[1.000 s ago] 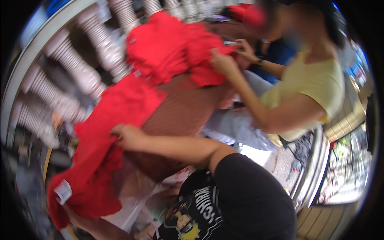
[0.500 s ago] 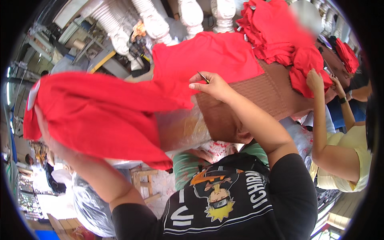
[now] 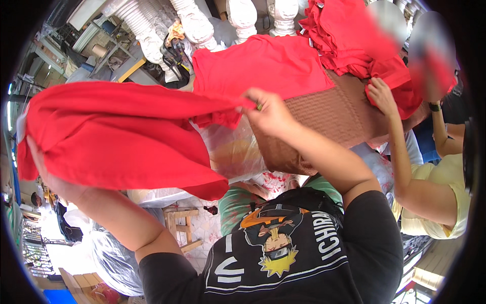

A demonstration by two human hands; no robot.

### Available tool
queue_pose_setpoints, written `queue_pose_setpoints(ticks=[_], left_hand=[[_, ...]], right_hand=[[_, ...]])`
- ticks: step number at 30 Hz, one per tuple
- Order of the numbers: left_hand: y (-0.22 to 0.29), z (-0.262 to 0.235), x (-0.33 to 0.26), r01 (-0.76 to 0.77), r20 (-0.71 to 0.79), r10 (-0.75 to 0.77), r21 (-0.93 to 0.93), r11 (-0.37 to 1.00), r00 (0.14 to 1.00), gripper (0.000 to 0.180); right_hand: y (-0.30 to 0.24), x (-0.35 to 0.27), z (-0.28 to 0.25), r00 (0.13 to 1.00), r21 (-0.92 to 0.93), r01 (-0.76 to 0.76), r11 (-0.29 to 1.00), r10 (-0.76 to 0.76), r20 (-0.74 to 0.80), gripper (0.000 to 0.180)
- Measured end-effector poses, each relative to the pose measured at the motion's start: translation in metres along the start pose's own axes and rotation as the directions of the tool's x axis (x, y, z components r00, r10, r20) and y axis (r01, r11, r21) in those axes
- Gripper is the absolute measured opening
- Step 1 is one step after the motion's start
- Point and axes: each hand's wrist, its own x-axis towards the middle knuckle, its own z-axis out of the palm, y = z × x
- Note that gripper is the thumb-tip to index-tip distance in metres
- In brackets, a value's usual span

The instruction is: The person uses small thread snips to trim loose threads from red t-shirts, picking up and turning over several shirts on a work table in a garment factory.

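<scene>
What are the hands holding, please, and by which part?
Red garment: right hand, with a small object, pinches its right tip; left hand, fingers hidden, supports its left end.

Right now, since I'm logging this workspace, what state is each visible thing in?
Lifted red cloth garment: held up, hanging in folds
Left hand: mostly hidden by the garment
Right hand: closed at the garment's narrow end
Second red cloth garment: spread flat
Red cloth pile: heaped, crumpled
Brown textured cloth: laid out, partly covered
Clear plastic sheeting: wrinkled
White turned balusters: standing in a row
</scene>
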Motion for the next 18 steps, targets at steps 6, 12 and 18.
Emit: queue_pose_setpoints(ticks=[6,12,18], left_hand=[[-0.016,-0.023,0.020,0.093,0.017,-0.093,-0.053,0.994,0.996,0.042],[-0.147,0.000,0.102,0.552,0.395,-0.497,-0.033,0.833,0.773,0.035],[-0.085,-0.026,0.137,0.288,0.088,-0.275,-0.355,0.889,0.957,0.046]], right_hand=[[-0.100,0.025,-0.087,0.984,0.491,0.136,0.861,-0.061,-0.165,0.016],[-0.073,0.096,-0.138,0.946,-0.744,-0.013,0.668,-0.233,-0.226,0.033],[-0.220,0.075,-0.157,0.966,-0.477,0.167,0.863,-0.241,-0.098,0.023]])
